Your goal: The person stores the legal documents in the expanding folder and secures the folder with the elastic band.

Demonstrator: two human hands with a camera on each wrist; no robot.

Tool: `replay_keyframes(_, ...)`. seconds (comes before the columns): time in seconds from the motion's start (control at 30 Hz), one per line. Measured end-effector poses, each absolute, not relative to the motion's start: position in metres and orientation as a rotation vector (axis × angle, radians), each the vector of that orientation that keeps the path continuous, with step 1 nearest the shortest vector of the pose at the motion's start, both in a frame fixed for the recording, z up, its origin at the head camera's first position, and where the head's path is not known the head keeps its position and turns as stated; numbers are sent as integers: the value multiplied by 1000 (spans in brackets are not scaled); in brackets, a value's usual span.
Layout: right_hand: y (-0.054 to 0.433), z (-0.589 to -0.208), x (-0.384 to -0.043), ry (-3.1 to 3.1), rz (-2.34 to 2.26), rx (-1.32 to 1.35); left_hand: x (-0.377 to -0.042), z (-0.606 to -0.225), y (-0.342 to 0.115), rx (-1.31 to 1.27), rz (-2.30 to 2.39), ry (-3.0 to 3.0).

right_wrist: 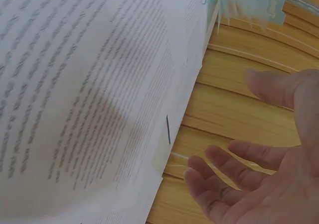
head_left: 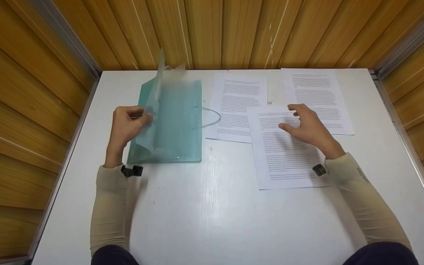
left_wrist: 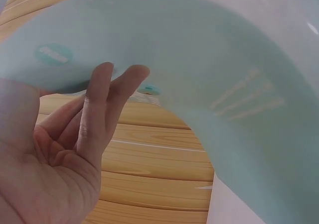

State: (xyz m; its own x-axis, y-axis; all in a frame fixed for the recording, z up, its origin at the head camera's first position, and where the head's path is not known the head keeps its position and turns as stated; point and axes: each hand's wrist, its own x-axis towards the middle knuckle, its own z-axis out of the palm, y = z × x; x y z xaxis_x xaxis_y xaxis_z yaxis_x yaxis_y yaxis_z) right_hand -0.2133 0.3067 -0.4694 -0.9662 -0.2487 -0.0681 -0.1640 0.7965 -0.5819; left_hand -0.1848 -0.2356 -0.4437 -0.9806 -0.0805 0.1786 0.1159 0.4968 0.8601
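Note:
A teal translucent plastic folder point(head_left: 179, 129) lies on the left part of the table, its clear cover point(head_left: 156, 97) raised and bending upright. My left hand point(head_left: 128, 123) pinches the edge of that cover between thumb and fingers; in the left wrist view the curved plastic point(left_wrist: 199, 59) spreads over the fingers. Over a printed paper point(head_left: 285, 154), my right hand point(head_left: 309, 127) hovers with fingers spread and holds nothing. A dark staple point(right_wrist: 168, 129) shows on the paper's corner in the right wrist view. From the folder's right edge loops a thin cord point(head_left: 219, 117).
Two more printed papers lie behind: one point(head_left: 239, 99) partly under the front sheet's corner and beside the folder, the other point(head_left: 317, 92) at the back right. Wood-patterned panels point(head_left: 234, 33) enclose the white table point(head_left: 197, 213) at the back and sides.

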Motion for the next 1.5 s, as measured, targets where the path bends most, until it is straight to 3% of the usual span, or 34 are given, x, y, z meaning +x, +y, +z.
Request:
replay_keyframes(0.73,374,-489,-190,2766,-777,-51,-186,-451,-229,0,-1525,-2533)
replay_keyframes(1.5,362,-499,-181,2701,-780,234,-180,-457,-222,-1,-1535,-2489)
